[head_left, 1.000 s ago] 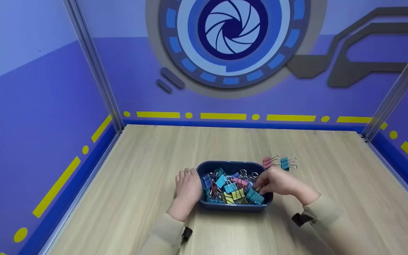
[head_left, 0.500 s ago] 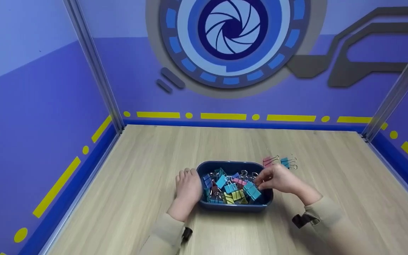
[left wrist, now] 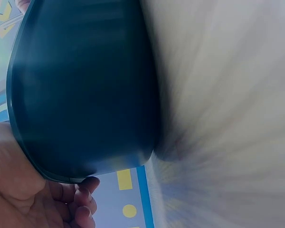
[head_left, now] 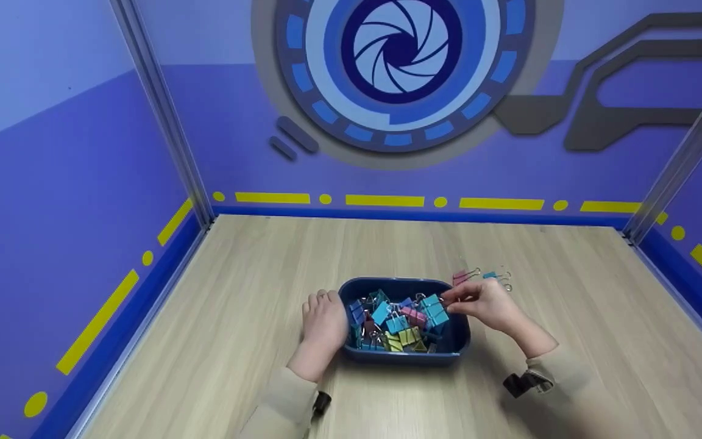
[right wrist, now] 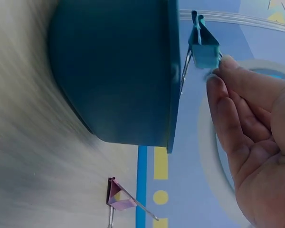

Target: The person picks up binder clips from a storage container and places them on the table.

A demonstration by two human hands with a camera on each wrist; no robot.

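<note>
A dark blue rectangular bin [head_left: 403,358] stands on the wooden table with several binder clips inside, in blue, teal, yellow, pink and dark red. My right hand [head_left: 486,305] pinches a teal binder clip [head_left: 434,310] by a wire handle between thumb and fingertips, over the bin's right side. In the right wrist view that clip [right wrist: 205,50] shows beyond the bin's rim, its other handle hanging down. My left hand [head_left: 325,320] rests against the bin's left end, fingers relaxed. The left wrist view shows its fingertips [left wrist: 88,199] at the rim.
Behind the bin's right corner a pink binder clip [head_left: 462,276] and a blue binder clip [head_left: 490,276] lie on the table [head_left: 253,268], the blue one partly hidden by my right hand. Blue panels [head_left: 387,177] enclose the table at the back and sides.
My right hand has lifted the teal binder clip from the bin's front right corner up and back toward its right rim. The left hand has stayed at the bin's left end.
</note>
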